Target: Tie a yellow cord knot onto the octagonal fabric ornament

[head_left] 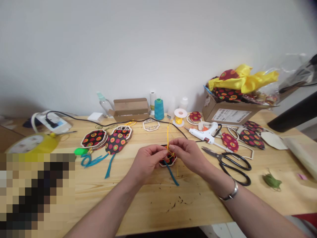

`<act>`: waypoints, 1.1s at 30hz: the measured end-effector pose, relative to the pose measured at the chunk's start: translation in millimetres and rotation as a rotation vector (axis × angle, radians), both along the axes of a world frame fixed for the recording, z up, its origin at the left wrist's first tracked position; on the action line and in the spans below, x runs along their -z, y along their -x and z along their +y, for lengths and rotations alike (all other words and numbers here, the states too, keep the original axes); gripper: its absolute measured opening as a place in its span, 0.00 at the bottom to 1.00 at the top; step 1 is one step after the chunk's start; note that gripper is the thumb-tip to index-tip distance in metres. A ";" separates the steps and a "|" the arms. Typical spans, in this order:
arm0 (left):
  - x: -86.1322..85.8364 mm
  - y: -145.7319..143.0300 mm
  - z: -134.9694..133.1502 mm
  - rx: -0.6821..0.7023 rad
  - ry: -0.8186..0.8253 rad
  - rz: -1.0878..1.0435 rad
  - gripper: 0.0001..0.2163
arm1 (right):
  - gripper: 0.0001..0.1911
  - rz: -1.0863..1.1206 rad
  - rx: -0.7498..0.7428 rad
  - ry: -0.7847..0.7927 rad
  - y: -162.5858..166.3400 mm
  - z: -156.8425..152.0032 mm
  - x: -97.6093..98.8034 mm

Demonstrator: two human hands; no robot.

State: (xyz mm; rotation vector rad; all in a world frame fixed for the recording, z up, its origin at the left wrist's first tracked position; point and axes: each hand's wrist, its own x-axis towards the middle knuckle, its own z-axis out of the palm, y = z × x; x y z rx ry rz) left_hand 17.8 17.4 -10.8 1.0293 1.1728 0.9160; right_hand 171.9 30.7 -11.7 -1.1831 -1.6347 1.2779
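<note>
Reading the clock from the framed floral piece, at mid-bench, with twelve toward the wall. Working directly over it with the left hand and the right hand, on forearms slanting from eight and four o'clock. Pinching a yellow cord near its lower end between thumb and forefinger of each, with barely any gap at the tips and with the other fingers loosely curled. Cannot tell of any further grip by the left on the piece's rim.

Pointing the braided cord straight to twelve, along a six-to-twelve long axis. Trailing a narrow teal strip from the piece toward five o'clock. Showing mainly the pale six o'clock edge of the piece, with too much under the fingers for judging its own long axis.

Can see a lattice frame at eleven o'clock, a teal thread cone at twelve and a glue gun at two. Can also see black-handled scissors at three, aimed toward ten, and a finished-looking floral piece at ten, with its teal tail hanging toward seven.
</note>
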 end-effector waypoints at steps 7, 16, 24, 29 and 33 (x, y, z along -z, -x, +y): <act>-1.7 -1.3 1.6 -0.111 0.009 -0.053 0.05 | 0.14 -0.488 0.091 -0.272 -4.1 -5.7 -1.0; 5.2 -1.0 1.9 -0.162 0.001 -0.079 0.05 | 0.10 -0.619 0.001 -0.577 7.6 -24.6 -1.5; 5.5 1.9 3.1 -0.135 0.175 -0.325 0.07 | 0.07 -0.884 -0.224 -0.920 9.5 -26.8 15.4; 6.7 2.8 2.8 -0.140 0.160 -0.331 0.07 | 0.09 -0.613 -0.173 -0.794 5.0 -25.5 5.2; 7.2 1.7 2.7 -0.126 0.147 -0.305 0.07 | 0.08 -0.239 0.133 -0.484 5.8 -16.7 2.1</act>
